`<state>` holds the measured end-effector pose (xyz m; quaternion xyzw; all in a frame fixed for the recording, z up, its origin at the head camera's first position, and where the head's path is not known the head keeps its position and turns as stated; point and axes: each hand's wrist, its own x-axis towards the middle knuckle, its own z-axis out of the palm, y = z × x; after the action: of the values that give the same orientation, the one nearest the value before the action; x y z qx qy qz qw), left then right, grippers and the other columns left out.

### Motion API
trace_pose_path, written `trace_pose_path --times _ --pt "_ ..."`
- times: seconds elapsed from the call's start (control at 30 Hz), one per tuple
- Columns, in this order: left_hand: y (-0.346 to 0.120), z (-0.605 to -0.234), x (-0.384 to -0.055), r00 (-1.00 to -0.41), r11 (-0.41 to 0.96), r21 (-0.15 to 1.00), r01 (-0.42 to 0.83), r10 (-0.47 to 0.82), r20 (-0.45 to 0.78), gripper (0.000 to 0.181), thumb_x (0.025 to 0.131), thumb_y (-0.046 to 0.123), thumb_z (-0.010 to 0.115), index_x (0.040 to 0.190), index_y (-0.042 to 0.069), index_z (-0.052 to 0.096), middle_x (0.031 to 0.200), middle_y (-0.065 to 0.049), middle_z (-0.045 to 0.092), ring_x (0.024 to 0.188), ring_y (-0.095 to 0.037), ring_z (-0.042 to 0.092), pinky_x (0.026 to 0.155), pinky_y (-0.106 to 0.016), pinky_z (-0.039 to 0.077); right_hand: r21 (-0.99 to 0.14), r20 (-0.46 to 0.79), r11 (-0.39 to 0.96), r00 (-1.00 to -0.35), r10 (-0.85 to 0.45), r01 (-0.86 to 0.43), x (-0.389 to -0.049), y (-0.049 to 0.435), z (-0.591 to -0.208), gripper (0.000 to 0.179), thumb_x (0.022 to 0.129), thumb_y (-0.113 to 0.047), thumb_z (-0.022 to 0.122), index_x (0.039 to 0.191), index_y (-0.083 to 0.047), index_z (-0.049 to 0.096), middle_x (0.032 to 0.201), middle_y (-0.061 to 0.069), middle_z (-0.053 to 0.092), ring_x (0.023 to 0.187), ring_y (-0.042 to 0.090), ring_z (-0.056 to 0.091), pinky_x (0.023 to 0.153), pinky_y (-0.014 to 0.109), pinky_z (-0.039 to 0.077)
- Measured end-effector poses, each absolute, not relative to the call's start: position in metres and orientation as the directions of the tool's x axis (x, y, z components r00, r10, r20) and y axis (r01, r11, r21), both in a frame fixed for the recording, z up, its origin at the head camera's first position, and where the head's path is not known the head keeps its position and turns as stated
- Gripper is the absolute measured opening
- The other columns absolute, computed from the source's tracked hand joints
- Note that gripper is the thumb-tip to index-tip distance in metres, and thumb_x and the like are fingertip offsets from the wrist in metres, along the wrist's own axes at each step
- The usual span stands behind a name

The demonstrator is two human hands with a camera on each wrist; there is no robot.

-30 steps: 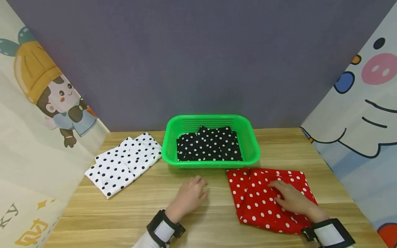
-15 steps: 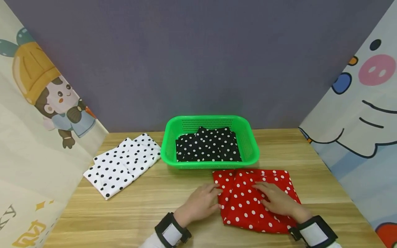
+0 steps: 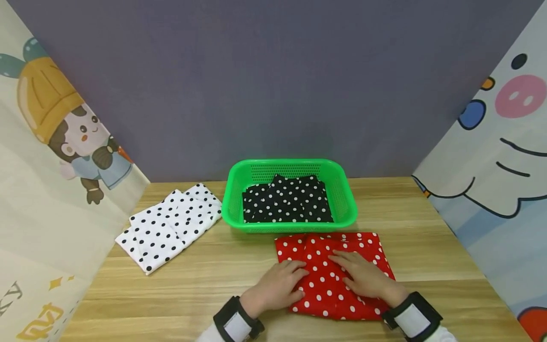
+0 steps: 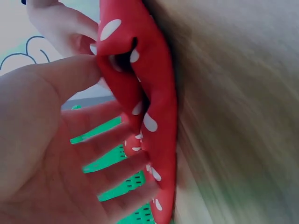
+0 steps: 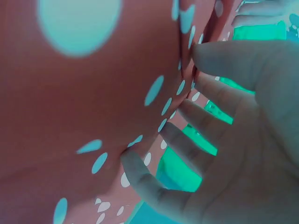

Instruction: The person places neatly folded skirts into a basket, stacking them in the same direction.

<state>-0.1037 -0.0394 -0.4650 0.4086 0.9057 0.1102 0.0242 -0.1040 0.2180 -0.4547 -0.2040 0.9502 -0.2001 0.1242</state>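
Observation:
A folded red cloth with white dots (image 3: 322, 289) lies flat on the table, in front of the basket. My left hand (image 3: 277, 286) touches its left edge, the fingertips resting on the fabric. Spread across the top of the cloth are the fingers of my right hand (image 3: 366, 278), pressing down lightly. The left wrist view shows layered folds of the red cloth (image 4: 161, 107) beside my extended left fingers. In the right wrist view, the fingertips of my right hand (image 5: 238, 140) touch the dotted surface, without gripping it.
A green plastic basket (image 3: 290, 228) stands at the back middle, holding a folded black cloth with white dots (image 3: 295, 199). To its left lies a folded white cloth with black dots (image 3: 171, 228). A grey wall (image 3: 278, 85) rises behind the wooden table (image 3: 171, 304).
The red cloth has slid left across the table under my right hand, to in front of the basket. My left hand has moved right and now touches its left edge.

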Motion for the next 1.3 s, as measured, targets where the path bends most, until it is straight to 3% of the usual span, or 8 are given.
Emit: trace_pose_path --times 0.5,0.93,1.3 --pt "-0.070 -0.461 -0.097 -0.707 0.690 0.276 0.669 0.705 -0.049 0.043 0.084 0.031 0.064 0.122 0.014 0.057 0.127 -0.001 0.052 0.116 -0.017 0.048 0.099 -0.032 0.040 -0.434 -0.125 0.811 -0.865 -0.486 -0.392 -0.098 0.202 -0.455 0.066 0.075 -0.025 0.074 0.133 -0.012 0.047 0.136 0.011 0.043 0.121 0.032 0.041 0.085 0.053 0.048" --pt "-0.097 -0.457 -0.094 -0.761 0.743 0.374 0.554 0.635 -0.133 0.050 0.080 0.029 0.068 0.126 0.014 0.054 0.128 -0.001 0.051 0.117 -0.017 0.047 0.098 -0.035 0.042 -0.300 0.004 0.917 -0.961 -0.276 -0.264 -0.095 0.218 -0.466 0.059 0.074 -0.021 0.075 0.125 -0.001 0.053 0.124 0.017 0.050 0.111 0.033 0.049 0.086 0.052 0.047" --pt "-0.111 -0.461 -0.087 -0.809 0.791 0.298 0.535 0.581 -0.087 0.048 0.078 0.026 0.070 0.123 0.013 0.057 0.128 -0.002 0.052 0.113 -0.022 0.045 0.095 -0.039 0.042 -0.323 -0.037 0.914 -0.961 -0.273 -0.248 -0.093 0.210 -0.473 0.060 0.075 -0.022 0.074 0.127 -0.003 0.052 0.123 0.016 0.050 0.110 0.031 0.049 0.085 0.048 0.049"
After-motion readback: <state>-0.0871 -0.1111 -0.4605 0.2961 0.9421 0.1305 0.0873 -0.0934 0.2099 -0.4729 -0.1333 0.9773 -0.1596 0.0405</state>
